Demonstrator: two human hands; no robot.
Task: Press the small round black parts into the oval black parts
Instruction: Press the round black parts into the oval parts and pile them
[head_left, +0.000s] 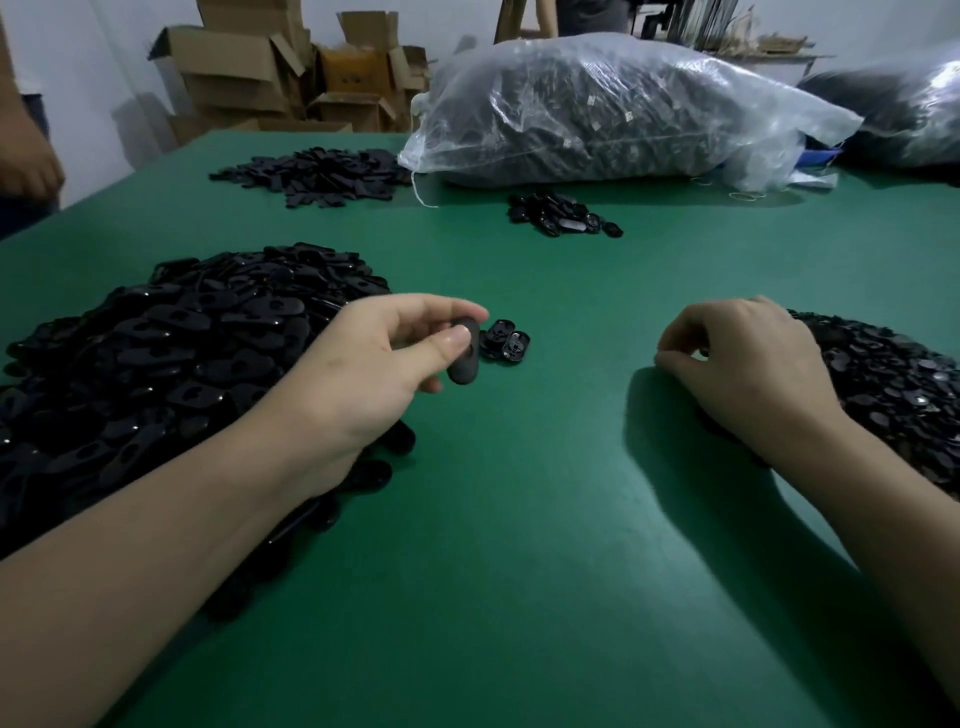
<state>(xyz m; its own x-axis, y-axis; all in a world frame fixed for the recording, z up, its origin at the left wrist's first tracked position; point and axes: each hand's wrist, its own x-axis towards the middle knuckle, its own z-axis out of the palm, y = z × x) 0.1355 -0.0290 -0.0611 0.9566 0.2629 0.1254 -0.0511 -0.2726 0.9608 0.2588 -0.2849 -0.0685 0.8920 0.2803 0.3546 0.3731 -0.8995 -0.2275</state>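
A green bench (519, 597) is seen from above, and both forearms are laid across its near part, the hands held well apart. The left hand (374, 358) is found at about ten o'clock from the middle of the bench. An oval black part (464, 364) is pinched between its thumb and curled fingers. Under and behind that wrist, from eight to ten o'clock, a large heap of oval black parts (156, 374) is spread. The right hand (743, 364), at about two o'clock, is set with its fingers curled down and the tips touching the bench; whether anything is gripped beneath them cannot be told. Its wrist is rested against a second heap of black parts (893, 379) at three o'clock, whose pieces are too dark to be made out singly. Just beside the pinched part, at its three o'clock, two black shells (506, 344) are laid side by side, touching. Farther off, a small cluster of black pieces (563, 214) is seen at twelve o'clock and a flat pile of black pieces (317, 176) at eleven o'clock. Behind these a clear plastic bag (597, 104) stuffed with dark parts is laid on the bench, with a second bag (904, 114) at two o'clock. Beyond the bench edge cardboard boxes (270, 73) are stacked, and another person's hand (26, 166) is seen at the far left edge.
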